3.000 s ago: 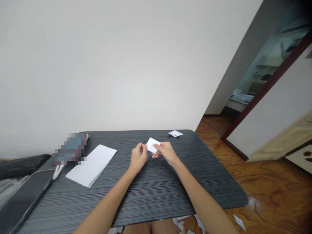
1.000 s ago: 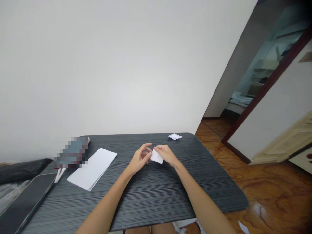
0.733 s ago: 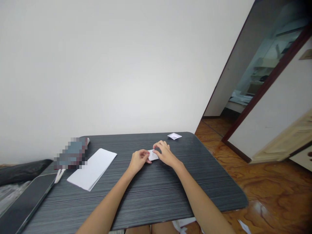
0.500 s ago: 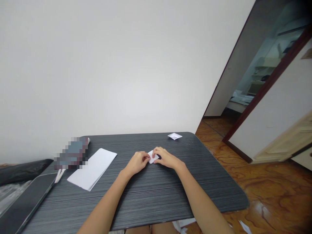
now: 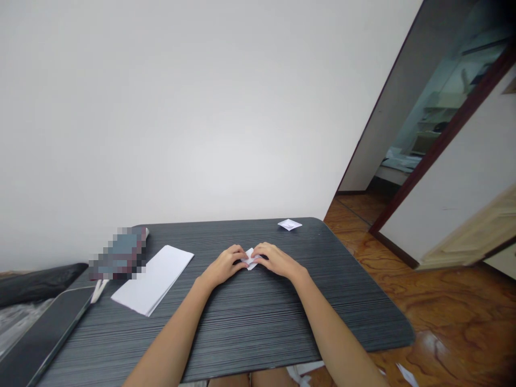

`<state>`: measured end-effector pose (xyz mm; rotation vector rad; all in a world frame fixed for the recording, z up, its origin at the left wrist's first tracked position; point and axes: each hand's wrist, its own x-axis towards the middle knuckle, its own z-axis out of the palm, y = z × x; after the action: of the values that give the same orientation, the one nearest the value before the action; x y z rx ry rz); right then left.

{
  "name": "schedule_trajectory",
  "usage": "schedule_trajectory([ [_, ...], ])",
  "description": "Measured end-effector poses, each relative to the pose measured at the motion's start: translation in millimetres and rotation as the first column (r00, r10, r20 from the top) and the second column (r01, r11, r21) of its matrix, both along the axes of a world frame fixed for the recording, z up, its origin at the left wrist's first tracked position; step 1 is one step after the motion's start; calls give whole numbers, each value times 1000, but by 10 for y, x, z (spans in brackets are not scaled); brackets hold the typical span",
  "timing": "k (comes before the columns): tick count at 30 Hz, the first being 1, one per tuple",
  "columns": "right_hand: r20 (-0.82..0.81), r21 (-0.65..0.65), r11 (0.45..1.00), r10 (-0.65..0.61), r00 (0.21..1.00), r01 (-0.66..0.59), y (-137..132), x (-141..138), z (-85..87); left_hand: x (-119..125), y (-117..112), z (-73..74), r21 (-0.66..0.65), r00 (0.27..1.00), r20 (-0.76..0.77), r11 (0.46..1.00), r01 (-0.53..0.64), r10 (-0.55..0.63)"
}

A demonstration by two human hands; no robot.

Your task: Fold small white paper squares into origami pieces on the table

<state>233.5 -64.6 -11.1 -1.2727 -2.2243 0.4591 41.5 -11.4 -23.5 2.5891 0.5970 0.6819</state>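
A small white folded paper (image 5: pixel 250 259) lies on the dark striped table (image 5: pixel 250 317), mostly covered by my fingers. My left hand (image 5: pixel 223 265) presses on its left side with fingers curled and pressed together. My right hand (image 5: pixel 274 259) presses on its right side the same way. Both hands meet over the paper near the table's middle.
A folded stack of white sheets (image 5: pixel 153 279) lies to the left. A blurred-out object (image 5: pixel 120 252) sits behind the stack, and a phone (image 5: pixel 38 337) at the near left edge. A small folded paper shape (image 5: pixel 289 224) rests at the far edge. Wooden floor and a doorway are on the right.
The paper was held up in the air between both hands; it has come down onto the table and both hands now press it flat, covering more of it.
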Motion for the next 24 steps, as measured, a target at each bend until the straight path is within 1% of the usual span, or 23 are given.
schedule_trajectory([
  [3,-1,27,999,-22,1000,22,-11,-16,5,23,-17,-30,20,999,27,999,-38,37],
  [7,-35,82,992,-96,995,99,3,-43,-47,42,1,-92,8,995,63,997,-76,76],
  [12,-142,-23,985,-172,975,170,94,-19,-197,36,44,-126,-72,986,112,990,-118,125],
  [15,-175,-28,981,-192,966,190,143,9,-250,34,54,-120,-86,977,124,982,-166,175],
  [17,-178,-27,979,-204,963,202,165,14,-257,40,58,-121,-86,967,114,972,-221,230],
  [20,-168,-48,966,-259,951,255,200,1,-244,60,60,-130,-91,947,99,950,-298,307],
  [22,-152,-78,955,-294,944,285,229,-13,-233,77,55,-129,-120,926,107,930,-348,361],
  [24,-142,-124,943,-324,935,308,261,-22,-223,89,44,-114,-175,900,101,898,-404,424],
])
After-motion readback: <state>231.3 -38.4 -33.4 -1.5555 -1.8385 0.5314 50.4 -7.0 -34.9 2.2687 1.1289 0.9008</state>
